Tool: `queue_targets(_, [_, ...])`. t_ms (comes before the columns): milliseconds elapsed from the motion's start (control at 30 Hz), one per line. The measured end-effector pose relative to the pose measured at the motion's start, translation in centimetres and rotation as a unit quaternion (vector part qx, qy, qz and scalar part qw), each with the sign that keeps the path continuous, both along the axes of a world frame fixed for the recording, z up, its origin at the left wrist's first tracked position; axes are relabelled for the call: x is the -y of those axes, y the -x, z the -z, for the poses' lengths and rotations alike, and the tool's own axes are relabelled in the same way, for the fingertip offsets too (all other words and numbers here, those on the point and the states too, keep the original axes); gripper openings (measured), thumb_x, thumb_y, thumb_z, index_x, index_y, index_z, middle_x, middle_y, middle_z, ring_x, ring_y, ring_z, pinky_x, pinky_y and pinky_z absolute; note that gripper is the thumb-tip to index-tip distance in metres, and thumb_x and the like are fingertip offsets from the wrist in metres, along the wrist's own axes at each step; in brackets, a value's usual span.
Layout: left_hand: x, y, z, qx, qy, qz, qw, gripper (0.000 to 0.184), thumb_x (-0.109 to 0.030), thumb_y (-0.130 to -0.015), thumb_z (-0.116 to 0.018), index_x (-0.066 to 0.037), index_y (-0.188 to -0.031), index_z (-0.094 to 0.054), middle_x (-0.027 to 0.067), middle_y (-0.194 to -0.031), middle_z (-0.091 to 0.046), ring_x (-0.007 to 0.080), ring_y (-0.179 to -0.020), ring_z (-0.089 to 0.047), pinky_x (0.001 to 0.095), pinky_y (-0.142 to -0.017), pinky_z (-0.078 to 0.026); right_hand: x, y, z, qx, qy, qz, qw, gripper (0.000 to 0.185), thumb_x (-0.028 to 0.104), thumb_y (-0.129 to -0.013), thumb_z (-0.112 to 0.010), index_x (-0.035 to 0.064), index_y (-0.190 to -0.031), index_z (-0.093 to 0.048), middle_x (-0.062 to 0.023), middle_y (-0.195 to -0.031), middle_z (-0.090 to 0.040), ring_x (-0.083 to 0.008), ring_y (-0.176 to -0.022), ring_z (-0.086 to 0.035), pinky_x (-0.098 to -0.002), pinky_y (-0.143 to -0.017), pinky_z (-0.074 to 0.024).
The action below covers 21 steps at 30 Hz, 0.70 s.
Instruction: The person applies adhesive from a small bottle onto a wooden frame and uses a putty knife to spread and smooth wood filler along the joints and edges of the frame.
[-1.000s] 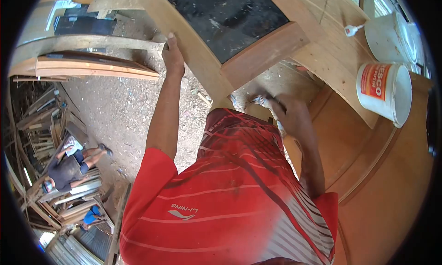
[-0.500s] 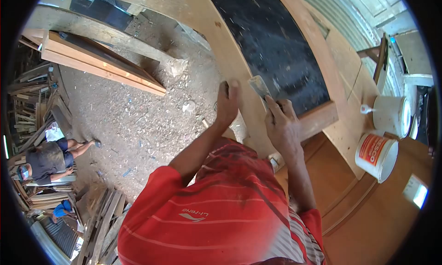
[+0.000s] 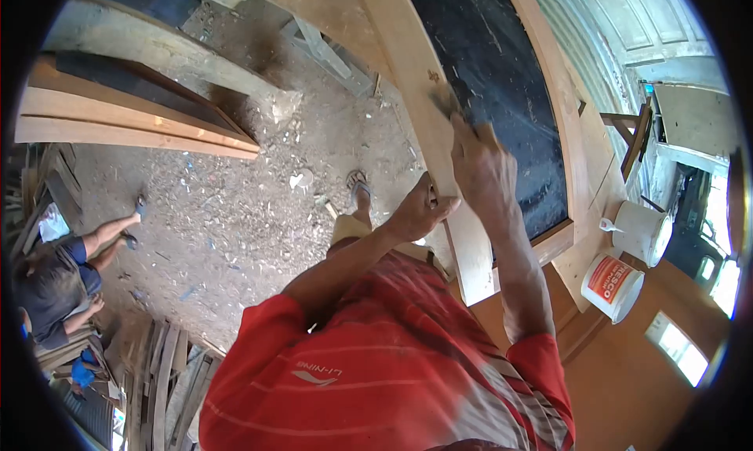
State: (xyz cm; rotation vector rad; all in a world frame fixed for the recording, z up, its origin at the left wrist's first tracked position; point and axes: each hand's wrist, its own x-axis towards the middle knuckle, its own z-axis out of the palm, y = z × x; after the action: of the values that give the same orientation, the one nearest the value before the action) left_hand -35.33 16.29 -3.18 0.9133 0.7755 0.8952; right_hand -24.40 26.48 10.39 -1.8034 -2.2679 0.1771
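Note:
My right hand (image 3: 485, 165) is closed round a putty knife (image 3: 445, 100), whose blade is smeared by motion. The blade is at the inner edge of a pale wooden frame (image 3: 420, 67), beside the black panel (image 3: 502, 67) set in it. My left hand (image 3: 423, 209) is beside the frame's near side edge, fingers curled and thumb pointing toward the wood. Something dark shows between those fingers, too small to name. The frame lies on a plywood work surface (image 3: 584, 263).
A white bucket with a red label (image 3: 612, 285) and another white bucket (image 3: 642, 233) stand at the right. Framed wood (image 3: 141, 125) leans at the left over a shaving-strewn floor (image 3: 212, 239). One person (image 3: 59, 282) sits at far left, another (image 3: 82, 369) below, near stacked planks (image 3: 169, 372).
My right hand has moved the putty knife forward along the frame's inner edge. My left hand has come lower, toward the frame's edge. My view has shifted, and my foot now shows below.

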Motion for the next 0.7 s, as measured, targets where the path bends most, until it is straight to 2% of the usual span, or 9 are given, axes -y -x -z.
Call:
queue_targets(100, [0.0, 0.6, -0.6, 0.041, 0.093, 0.045, 0.994, 0.06, -0.029, -0.102, -0.069, 0.003, -0.144, -0.039, 0.0137, -0.118, -0.062, 0.02, -0.107, -0.065, 0.0373, -0.087, -0.056, -0.2, 0.4, -0.7, 0.014, 0.023, 0.011, 1.0, 0.025, 0.018, -0.101, -0.065, 0.0125, -0.123, -0.075, -0.0151, -0.101, -0.07, -0.0397, -0.08, -0.073, -0.0496, -0.068, -0.0604])
queue_targets(200, [0.0, 0.3, -0.5, -0.023, 0.05, 0.027, 0.998, 0.059, -0.021, -0.104, -0.065, -0.001, -0.15, -0.035, 0.0057, -0.114, -0.061, 0.0109, -0.095, -0.061, 0.0295, -0.076, -0.053, 1.1, 0.5, -0.9, 0.01, 0.027, 0.015, 0.999, 0.026, 0.018, -0.1, -0.065, 0.0125, -0.123, -0.075, -0.016, -0.101, -0.069, -0.0402, -0.08, -0.073, -0.0499, -0.069, -0.0601])
queue_targets(300, [0.3, 0.3, 0.2, 0.029, 0.084, 0.034, 0.995, 0.055, -0.02, -0.104, -0.065, -0.001, -0.147, -0.037, 0.0052, -0.111, -0.062, 0.0104, -0.093, -0.061, 0.0292, -0.076, -0.053, -0.6, 1.0, -1.0, 0.018, 0.044, 0.014, 0.999, 0.026, 0.018, -0.1, -0.065, 0.0119, -0.123, -0.075, -0.0167, -0.101, -0.069, -0.041, -0.08, -0.073, -0.05, -0.069, -0.06])
queue_targets(400, [-0.1, 0.6, -0.4, 0.01, 0.076, 0.048, 0.996, 0.056, -0.021, -0.104, -0.066, -0.002, -0.148, -0.037, 0.0055, -0.11, -0.062, 0.0111, -0.093, -0.061, 0.0295, -0.076, -0.053, 0.0, 0.5, -1.9, 0.027, 0.045, 0.009, 0.999, 0.026, 0.019, -0.1, -0.065, 0.0114, -0.122, -0.075, -0.0172, -0.101, -0.069, -0.0422, -0.08, -0.072, -0.05, -0.069, -0.0598])
queue_targets(500, [0.4, -0.5, 0.8, 0.046, 0.048, -0.004, 0.998, 0.058, -0.022, -0.104, -0.066, -0.001, -0.149, -0.035, 0.0056, -0.109, -0.061, 0.0111, -0.092, -0.061, 0.0298, -0.075, -0.053, -1.0, 0.8, -1.7, 0.032, 0.032, -0.002, 0.999, 0.026, 0.018, -0.1, -0.064, 0.0116, -0.123, -0.074, -0.0174, -0.101, -0.069, -0.0424, -0.079, -0.072, -0.0503, -0.069, -0.0595])
queue_targets(600, [-0.4, 0.8, -1.1, 0.033, 0.122, 0.072, 0.989, 0.067, -0.03, -0.102, -0.07, 0.002, -0.148, -0.033, 0.0155, -0.122, -0.061, 0.0231, -0.108, -0.065, 0.0388, -0.093, -0.056, -0.9, 0.7, -2.5, 0.038, 0.057, 0.008, 0.998, 0.028, 0.017, -0.1, -0.064, 0.0121, -0.125, -0.073, -0.0179, -0.1, -0.069, -0.0424, -0.079, -0.072, -0.0509, -0.069, -0.0589])
queue_targets(700, [-0.2, 0.3, -0.1, 0.017, 0.055, 0.037, 0.998, 0.067, -0.03, -0.103, -0.069, 0.002, -0.149, -0.033, 0.0153, -0.12, -0.062, 0.0217, -0.107, -0.065, 0.0388, -0.093, -0.056, -0.7, 0.6, -1.9, 0.037, 0.032, -0.009, 0.999, 0.028, 0.016, -0.098, -0.064, 0.0114, -0.126, -0.07, -0.0173, -0.099, -0.068, -0.0408, -0.077, -0.073, -0.05, -0.066, -0.0595])
